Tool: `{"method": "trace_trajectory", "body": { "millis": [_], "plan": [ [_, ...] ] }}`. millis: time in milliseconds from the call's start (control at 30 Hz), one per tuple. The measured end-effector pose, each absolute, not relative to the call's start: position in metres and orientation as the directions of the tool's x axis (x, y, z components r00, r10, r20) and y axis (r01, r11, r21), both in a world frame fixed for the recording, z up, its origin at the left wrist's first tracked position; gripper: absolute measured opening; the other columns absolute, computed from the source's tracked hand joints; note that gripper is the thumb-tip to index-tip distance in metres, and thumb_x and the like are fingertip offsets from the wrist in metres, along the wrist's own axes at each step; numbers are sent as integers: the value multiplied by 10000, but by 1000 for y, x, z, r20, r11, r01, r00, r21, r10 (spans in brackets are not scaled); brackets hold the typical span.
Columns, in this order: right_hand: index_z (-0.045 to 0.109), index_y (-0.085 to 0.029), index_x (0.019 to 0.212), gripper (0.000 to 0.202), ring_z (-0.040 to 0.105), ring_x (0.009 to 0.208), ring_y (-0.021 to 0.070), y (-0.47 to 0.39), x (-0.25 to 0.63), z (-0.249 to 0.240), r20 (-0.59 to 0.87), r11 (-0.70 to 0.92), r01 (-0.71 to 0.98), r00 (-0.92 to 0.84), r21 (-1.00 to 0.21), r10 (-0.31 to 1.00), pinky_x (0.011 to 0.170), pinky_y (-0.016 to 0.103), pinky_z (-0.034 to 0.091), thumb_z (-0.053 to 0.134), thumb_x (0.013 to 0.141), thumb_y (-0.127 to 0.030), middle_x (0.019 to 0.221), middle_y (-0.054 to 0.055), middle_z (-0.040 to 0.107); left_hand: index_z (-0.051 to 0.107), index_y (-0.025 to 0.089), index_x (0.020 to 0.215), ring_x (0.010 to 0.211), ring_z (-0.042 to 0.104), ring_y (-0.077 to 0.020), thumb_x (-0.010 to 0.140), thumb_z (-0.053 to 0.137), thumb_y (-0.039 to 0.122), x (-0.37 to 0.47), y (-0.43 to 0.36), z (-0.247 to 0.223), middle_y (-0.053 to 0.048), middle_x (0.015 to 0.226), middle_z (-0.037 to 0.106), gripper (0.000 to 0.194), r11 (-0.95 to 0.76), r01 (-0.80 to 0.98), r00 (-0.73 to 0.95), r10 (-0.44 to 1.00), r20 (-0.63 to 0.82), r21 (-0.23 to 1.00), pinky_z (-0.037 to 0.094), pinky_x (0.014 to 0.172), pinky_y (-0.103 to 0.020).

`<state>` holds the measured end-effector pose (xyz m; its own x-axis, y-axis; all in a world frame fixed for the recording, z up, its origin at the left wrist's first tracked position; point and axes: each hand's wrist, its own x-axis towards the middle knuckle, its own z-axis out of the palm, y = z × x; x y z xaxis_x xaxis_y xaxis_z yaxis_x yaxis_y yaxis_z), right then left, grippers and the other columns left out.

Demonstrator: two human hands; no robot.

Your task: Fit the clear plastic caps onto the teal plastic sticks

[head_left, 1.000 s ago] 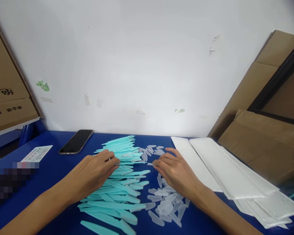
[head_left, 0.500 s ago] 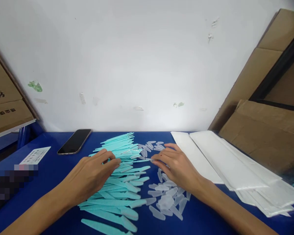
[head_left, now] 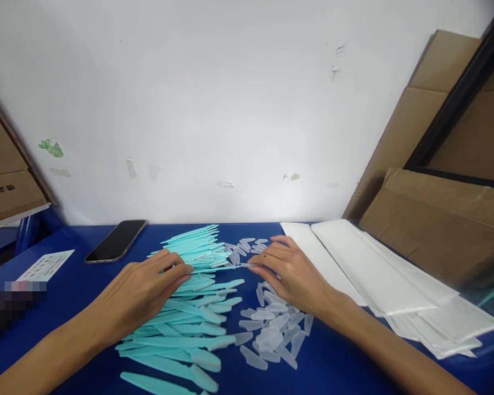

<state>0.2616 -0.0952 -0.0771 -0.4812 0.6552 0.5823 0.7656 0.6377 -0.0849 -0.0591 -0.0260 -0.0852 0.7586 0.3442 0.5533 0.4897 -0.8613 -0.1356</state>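
My left hand (head_left: 150, 282) pinches the handle of a teal eyebrow razor (head_left: 216, 270), which points right above the pile. The fingers of my right hand (head_left: 296, 271) are closed on a small translucent blade cap (head_left: 246, 265) at the razor's tip. Whether the cap sits over the blade or only meets its end, I cannot tell. Beneath and in front of my left hand lie many more teal razors (head_left: 181, 343), mostly side by side with their heads to the right. Loose translucent caps (head_left: 269, 337) are heaped below my right hand, and others (head_left: 242, 247) lie beyond it.
A phone (head_left: 117, 241) and a printed card (head_left: 45, 266) lie on the blue table (head_left: 82, 285) at the left. White sleeves (head_left: 379, 263) are stacked at the right. Cardboard boxes (head_left: 432, 230) stand at the right, another box (head_left: 8, 192) at the left. A white wall rises behind.
The scene has shifted slightly left in view. My hands keep their hold, and more of the cap now shows between the razor's tip and my right fingers.
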Motion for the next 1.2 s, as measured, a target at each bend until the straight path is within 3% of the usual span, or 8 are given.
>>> {"method": "trace_trajectory", "body": {
  "millis": [300,700,833,967,1200],
  "plan": [
    [716,-213,1080,137,695,842,142,-96,261,-76,681,668,742,-459,-58,570,1104,421,328,598,1017,-185,921,-20,771,592,216,1126,798,580,-175,1081,415,217,-62,-28,-82,-38,929,627,183,-853,495,773,347,531,-164,408,610,-267],
    [716,-200,1082,129,683,820,144,-99,258,-72,649,721,693,-538,-22,537,1059,413,364,606,1015,-187,890,-9,756,572,200,1157,783,536,-175,1048,454,129,-57,-39,-78,-41,900,608,175,-891,421,787,266,556,-171,369,582,-257],
    [701,-166,1110,145,675,814,152,-101,252,-76,693,773,634,-556,-3,458,992,408,418,596,1012,-144,890,19,751,583,181,1118,734,497,-162,1023,515,111,-51,-45,-81,-34,848,584,136,-916,376,765,220,605,-142,353,592,-273],
    [686,-125,1113,163,647,783,167,-105,242,-80,763,835,550,-534,-15,365,795,360,475,583,994,-83,866,54,735,585,164,1123,668,440,-148,997,539,65,-45,-56,-84,-13,766,527,167,-945,315,736,186,651,-86,302,558,-283],
    [682,-149,1113,185,632,786,182,-112,235,-82,774,815,573,-476,-87,417,743,362,475,564,992,-75,865,52,729,572,192,1102,670,429,-151,1000,525,60,-45,-60,-78,-1,752,517,174,-940,340,711,249,658,-11,295,584,-296]
  ]
}}
